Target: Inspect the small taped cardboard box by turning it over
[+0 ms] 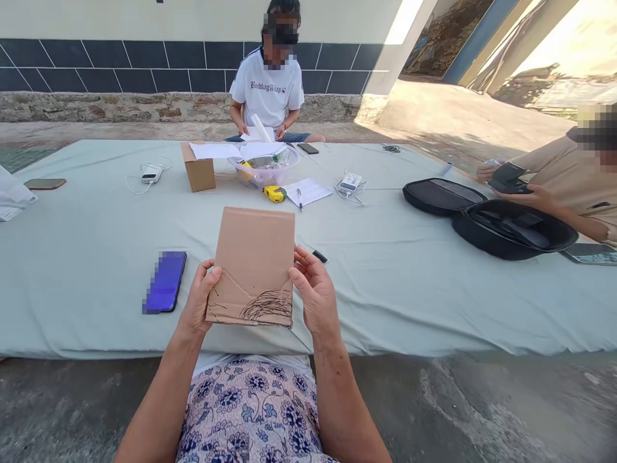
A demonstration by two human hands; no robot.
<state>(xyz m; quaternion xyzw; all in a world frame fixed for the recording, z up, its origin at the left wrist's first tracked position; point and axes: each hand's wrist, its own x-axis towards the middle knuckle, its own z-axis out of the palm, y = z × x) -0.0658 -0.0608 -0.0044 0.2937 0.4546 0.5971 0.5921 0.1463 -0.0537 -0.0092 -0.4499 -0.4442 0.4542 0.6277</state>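
Note:
A flat piece of brown cardboard (pixel 253 263) with black scribbles near its lower edge is held up in front of me, over the near edge of a pale green cloth (pixel 96 257). My left hand (pixel 201 303) grips its lower left edge, fingers curled round it. My right hand (pixel 312 292) holds the right edge, fingers partly wrapped behind. A phone (pixel 165 281) lies on the cloth just left of my left hand. A small black item (pixel 319 256) lies beside my right hand.
Across the cloth sits a person in a white shirt (pixel 268 90) with papers, a small cardboard box (pixel 198 168), a clear bowl (pixel 264 168), a yellow tape measure (pixel 274 193) and a charger (pixel 350 183). At right another person's hands (pixel 530 193) work over an open black case (pixel 511 225).

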